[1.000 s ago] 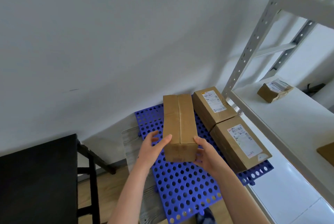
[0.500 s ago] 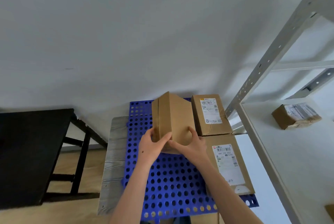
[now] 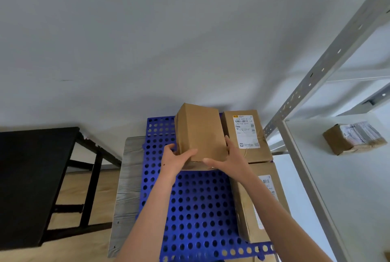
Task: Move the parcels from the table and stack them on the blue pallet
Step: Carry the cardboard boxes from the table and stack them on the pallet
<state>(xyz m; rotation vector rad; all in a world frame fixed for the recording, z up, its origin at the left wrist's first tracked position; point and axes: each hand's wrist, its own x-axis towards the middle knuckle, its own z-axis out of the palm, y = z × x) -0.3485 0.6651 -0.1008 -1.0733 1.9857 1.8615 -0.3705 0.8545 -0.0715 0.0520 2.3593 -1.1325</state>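
1. Gripping the near end of a plain brown parcel, the left hand and right hand clasp it from either side.
2. Its long axis runs away from the person toward the wall, over the far part of the blue pallet.
3. Just right sits a labelled parcel; a nearer parcel lies along the pallet's right edge.
4. Farther right, another parcel rests on the white shelf.
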